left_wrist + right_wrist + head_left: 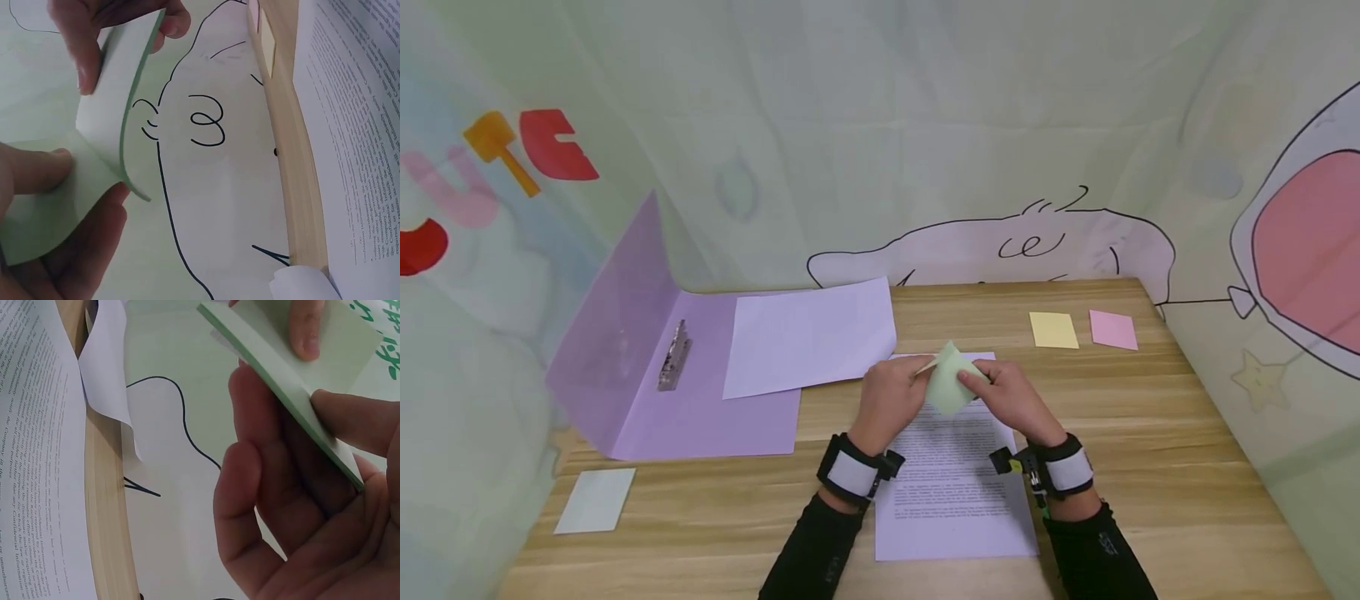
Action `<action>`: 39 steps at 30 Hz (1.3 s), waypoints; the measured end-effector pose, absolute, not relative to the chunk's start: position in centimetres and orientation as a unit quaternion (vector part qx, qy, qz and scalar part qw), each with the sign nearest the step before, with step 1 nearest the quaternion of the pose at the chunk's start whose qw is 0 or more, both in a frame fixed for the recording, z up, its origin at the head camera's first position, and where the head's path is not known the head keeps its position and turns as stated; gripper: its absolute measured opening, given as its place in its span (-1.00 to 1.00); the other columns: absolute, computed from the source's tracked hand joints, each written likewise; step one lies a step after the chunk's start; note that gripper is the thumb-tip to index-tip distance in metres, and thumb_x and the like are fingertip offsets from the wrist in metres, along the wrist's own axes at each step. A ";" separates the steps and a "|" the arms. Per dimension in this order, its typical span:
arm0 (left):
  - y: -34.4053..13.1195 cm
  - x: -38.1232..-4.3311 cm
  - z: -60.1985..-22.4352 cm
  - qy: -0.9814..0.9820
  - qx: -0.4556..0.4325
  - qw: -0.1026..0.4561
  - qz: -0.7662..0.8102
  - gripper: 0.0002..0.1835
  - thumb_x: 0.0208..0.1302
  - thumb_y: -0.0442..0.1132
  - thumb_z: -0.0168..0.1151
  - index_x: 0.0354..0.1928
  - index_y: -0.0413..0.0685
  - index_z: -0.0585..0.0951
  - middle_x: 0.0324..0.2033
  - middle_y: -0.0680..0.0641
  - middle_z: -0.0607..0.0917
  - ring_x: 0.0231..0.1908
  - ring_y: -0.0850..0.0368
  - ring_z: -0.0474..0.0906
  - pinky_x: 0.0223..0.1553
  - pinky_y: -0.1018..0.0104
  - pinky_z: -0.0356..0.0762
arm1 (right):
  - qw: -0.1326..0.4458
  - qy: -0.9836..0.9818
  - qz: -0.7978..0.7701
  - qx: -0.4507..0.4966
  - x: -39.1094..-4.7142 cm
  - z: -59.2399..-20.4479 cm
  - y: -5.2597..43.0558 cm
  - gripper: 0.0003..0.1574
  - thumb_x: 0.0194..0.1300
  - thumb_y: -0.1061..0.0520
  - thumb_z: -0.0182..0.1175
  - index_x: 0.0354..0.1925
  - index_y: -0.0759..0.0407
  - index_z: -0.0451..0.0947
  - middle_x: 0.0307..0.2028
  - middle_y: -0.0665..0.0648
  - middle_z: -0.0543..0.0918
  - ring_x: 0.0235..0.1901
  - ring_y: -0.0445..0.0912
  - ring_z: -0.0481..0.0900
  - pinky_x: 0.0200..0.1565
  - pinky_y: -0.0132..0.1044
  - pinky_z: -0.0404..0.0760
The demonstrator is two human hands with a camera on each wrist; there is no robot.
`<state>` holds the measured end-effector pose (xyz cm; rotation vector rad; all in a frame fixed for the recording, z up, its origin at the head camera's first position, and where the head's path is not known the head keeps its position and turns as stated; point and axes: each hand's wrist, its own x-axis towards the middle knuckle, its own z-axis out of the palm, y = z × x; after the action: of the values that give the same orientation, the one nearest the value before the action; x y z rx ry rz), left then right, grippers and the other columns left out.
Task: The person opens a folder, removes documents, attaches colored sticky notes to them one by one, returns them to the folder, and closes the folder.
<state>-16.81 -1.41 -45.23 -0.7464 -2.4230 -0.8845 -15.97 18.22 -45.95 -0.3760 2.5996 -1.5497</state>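
Note:
Over the printed sheet (955,508), both hands hold a light green sticky note pad (950,385) up off the table. My right hand (1017,402) grips the pad, its thumb flat on the face and its fingers behind, as the right wrist view shows. Between thumb and finger, my left hand (891,404) pinches the pad's top note (47,212), which bends away from the stack (119,81). In the left wrist view the note and stack still meet along one edge. The pad is tilted, with its thin side visible in the right wrist view.
An open purple folder (715,433) with a metal clip (674,357) lies at the left, a white sheet (812,337) partly over it. Yellow (1054,330) and pink (1113,330) notes lie at the back right. A pale bluish square (595,500) sits at the front left.

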 end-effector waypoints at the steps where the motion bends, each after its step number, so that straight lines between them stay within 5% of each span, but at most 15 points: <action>1: -1.5 -16.9 -45.2 -0.876 -0.269 0.218 -0.336 -0.85 0.20 -0.27 0.29 -0.19 -0.07 0.74 -0.31 -0.01 0.74 -0.32 0.17 0.68 -0.36 0.31 0.59 | 0.047 0.853 -0.505 -0.123 -16.0 -45.9 18.3 -0.66 0.39 -0.01 0.09 -0.29 0.19 0.66 -0.28 0.10 0.68 -0.35 -0.09 0.56 -0.29 -0.19 0.54; 7: -2.0 -17.3 -45.0 -0.847 -0.223 0.148 -0.459 -0.84 0.26 -0.26 0.24 -0.42 -0.15 0.73 -0.48 -0.03 0.72 -0.59 0.29 0.47 -0.54 0.43 0.41 | 0.063 0.855 -0.503 -0.106 -16.1 -46.1 19.1 -0.63 0.39 -0.04 0.08 -0.29 0.20 0.65 -0.27 0.11 0.68 -0.33 -0.09 0.58 -0.27 -0.18 0.54; 10: -2.4 -17.5 -44.9 -0.830 -0.192 0.131 -0.507 -0.80 0.27 -0.23 0.24 -0.41 -0.22 0.71 -0.45 -0.08 0.73 -0.53 0.32 0.50 -0.48 0.43 0.47 | 0.069 0.856 -0.504 -0.088 -16.1 -46.3 19.4 -0.61 0.39 -0.06 0.07 -0.25 0.22 0.65 -0.26 0.12 0.68 -0.32 -0.08 0.57 -0.26 -0.19 0.53; 21: -3.9 -17.9 -44.9 -0.812 -0.137 0.153 -0.546 -0.69 0.36 -0.14 0.13 -0.16 -0.29 0.66 -0.34 -0.21 0.71 -0.38 0.08 0.62 -0.35 0.17 0.55 | 0.077 0.861 -0.503 -0.022 -15.5 -47.2 21.8 -0.57 0.42 -0.02 0.05 -0.02 0.31 0.56 -0.24 0.20 0.64 -0.32 -0.03 0.56 -0.20 -0.04 0.56; 31: -4.4 -16.6 -42.5 -0.802 -0.206 0.057 -0.558 -0.60 0.50 -0.20 -0.16 0.26 -0.19 0.41 0.06 -0.30 0.55 -0.10 -0.06 0.62 -0.08 0.16 0.54 | 0.079 0.880 -0.460 0.090 -16.2 -48.8 28.1 -0.54 0.44 0.12 -0.05 0.07 0.53 0.35 -0.11 0.43 0.53 -0.25 0.04 0.57 -0.25 -0.13 0.60; 39: -4.9 -15.7 -42.2 -0.864 -0.245 -0.037 -0.438 -0.58 0.49 -0.24 -0.17 0.33 -0.04 0.36 -0.19 -0.08 0.67 -0.40 0.22 0.55 -0.36 0.31 0.49 | 0.069 0.900 -0.413 0.123 -17.0 -50.3 31.5 -0.55 0.41 0.13 -0.04 -0.04 0.56 0.43 -0.21 0.37 0.55 -0.34 -0.02 0.52 -0.40 -0.30 0.53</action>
<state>-15.71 -4.93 -42.24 -0.7892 -2.7811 -1.4093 -17.00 31.52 -50.30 0.3693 2.7095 -1.2419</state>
